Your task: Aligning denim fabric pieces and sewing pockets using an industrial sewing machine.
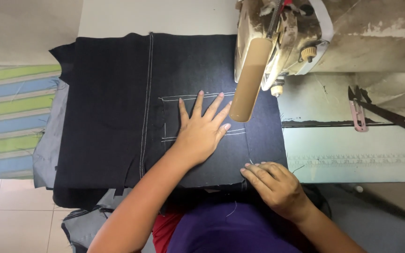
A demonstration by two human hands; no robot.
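A dark denim piece (pixel 118 107) with white stitch lines lies flat on the sewing table. A stitched pocket patch (pixel 174 117) sits on its right half. My left hand (pixel 201 129) presses flat on the patch, fingers spread, just left of the machine's head. My right hand (pixel 275 185) rests on the near right corner of the denim, fingertips pinching down on the fabric edge. The worn cream sewing machine (pixel 277 42) stands over the cloth's right side; its needle area is hidden by the head.
Black scissors (pixel 390 117) and a pink thread snipper (pixel 357 115) lie on the table to the right. A ruler strip (pixel 352 161) runs along the table's front edge. Striped cloth (pixel 10 117) lies at the left, grey fabric (pixel 48 145) under the denim.
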